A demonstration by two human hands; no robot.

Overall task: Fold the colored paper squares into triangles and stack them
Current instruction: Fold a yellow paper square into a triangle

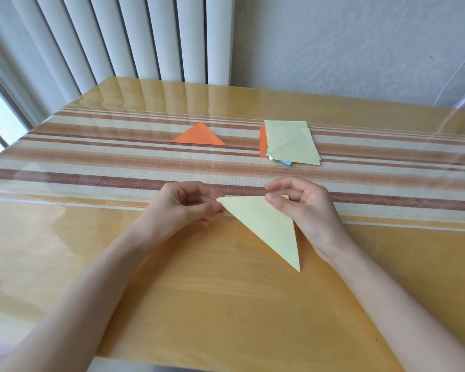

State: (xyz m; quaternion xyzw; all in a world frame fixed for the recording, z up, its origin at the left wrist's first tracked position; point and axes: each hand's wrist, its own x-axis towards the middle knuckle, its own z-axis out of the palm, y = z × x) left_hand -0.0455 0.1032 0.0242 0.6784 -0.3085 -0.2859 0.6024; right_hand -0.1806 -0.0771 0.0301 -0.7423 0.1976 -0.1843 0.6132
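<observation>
2 corners of a smooth pale-yellow paper triangle (263, 224) are pinched: left grip (188, 208) on the left corner, right grip (298, 208) on the top-right, mid glossy wooden counter (226, 304). Beyond, on striped cloth (118, 157), an orange triangle (199, 136) lies beside a loose stack of squares (290, 142).

No text, label, brand or number can be read on the yellow triangle (266, 224), the paper pile (290, 142) at one o'clock, or the table (226, 304).

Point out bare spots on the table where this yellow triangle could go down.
Bare striped cloth lies between the orange triangle and the pile of squares, and left of the orange triangle. The wooden table by the forearms is bare. It is crowded where the left hand and right hand pinch the yellow triangle.
</observation>
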